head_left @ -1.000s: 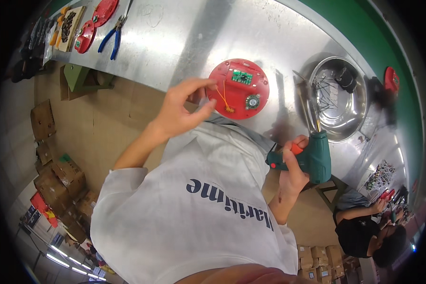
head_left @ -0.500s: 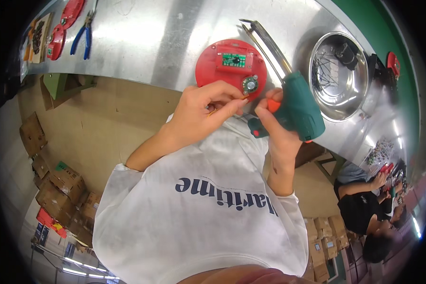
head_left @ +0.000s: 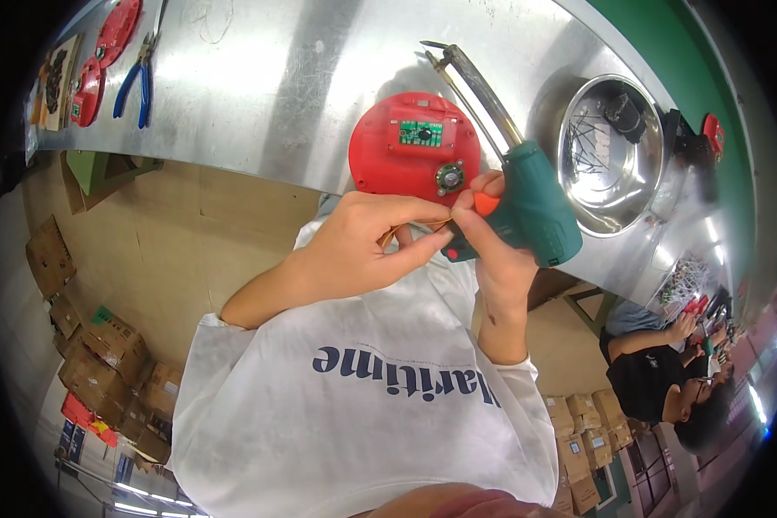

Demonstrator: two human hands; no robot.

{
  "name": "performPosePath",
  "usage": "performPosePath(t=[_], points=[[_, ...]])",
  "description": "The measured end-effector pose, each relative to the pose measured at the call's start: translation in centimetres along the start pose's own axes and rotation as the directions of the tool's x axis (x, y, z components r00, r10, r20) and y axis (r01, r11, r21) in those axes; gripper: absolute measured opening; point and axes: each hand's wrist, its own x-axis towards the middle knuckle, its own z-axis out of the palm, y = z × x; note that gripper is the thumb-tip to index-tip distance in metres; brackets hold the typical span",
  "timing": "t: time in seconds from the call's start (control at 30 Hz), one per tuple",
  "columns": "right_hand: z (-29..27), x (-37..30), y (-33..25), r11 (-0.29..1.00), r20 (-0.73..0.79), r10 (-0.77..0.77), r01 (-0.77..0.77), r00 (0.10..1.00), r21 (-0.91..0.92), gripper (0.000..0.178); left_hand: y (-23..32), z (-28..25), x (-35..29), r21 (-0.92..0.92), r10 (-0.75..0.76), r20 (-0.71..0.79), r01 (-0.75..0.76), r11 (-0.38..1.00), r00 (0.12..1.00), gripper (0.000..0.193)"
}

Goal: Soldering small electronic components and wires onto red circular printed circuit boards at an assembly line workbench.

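Observation:
My left hand (head_left: 354, 242) pinches a thin orange wire (head_left: 435, 222) between thumb and fingers, just in front of the table edge. My right hand (head_left: 502, 272) grips a dark green soldering gun (head_left: 540, 203) with an orange-red trigger, its long metal tip slanting up and left over the table. The right thumb tip meets the wire beside the left fingertips. Beyond the hands lies a round red plastic housing (head_left: 373, 160). It carries a small green circuit board (head_left: 420, 132) and a round metal-centred part (head_left: 449, 178) near its lower right rim.
A shiny metal bowl (head_left: 569, 147) with thin dark pieces inside stands right of the soldering gun. Blue-handled pliers (head_left: 144, 82) and more red housings (head_left: 88, 91) lie at the far left. Another person (head_left: 656, 380) works farther right. Cardboard boxes (head_left: 99, 371) are stacked on the floor.
Both hands have drawn back slightly from the housing, and the left fingertips now meet the right thumb at the wire. More wire shows. The soldering gun stays in my right hand.

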Motion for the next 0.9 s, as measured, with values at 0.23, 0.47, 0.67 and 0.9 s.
performPosePath(t=[0.23,0.47,0.67,0.9], points=[[0.6,0.2,0.4,0.957,-0.09,0.119,-0.09,0.989,0.274,0.035,-1.4,0.8,0.1,0.062,0.075,-0.115,-0.069,0.996,0.991,0.013],[0.7,0.5,-0.1,0.939,-0.116,0.167,-0.122,0.979,0.323,0.028,-1.1,1.3,0.5,0.117,0.133,-0.163,-0.115,0.987,0.978,0.008],[0.9,0.0,0.0,0.945,-0.106,0.179,-0.141,0.978,0.295,0.03,-0.8,1.5,0.2,0.122,0.106,-0.166,-0.086,0.989,0.98,0.013],[1.0,-0.4,0.3,0.97,-0.143,0.122,-0.087,0.982,0.228,0.034,-1.5,1.8,0.1,0.25,0.267,-0.254,-0.204,0.947,0.93,0.015]])
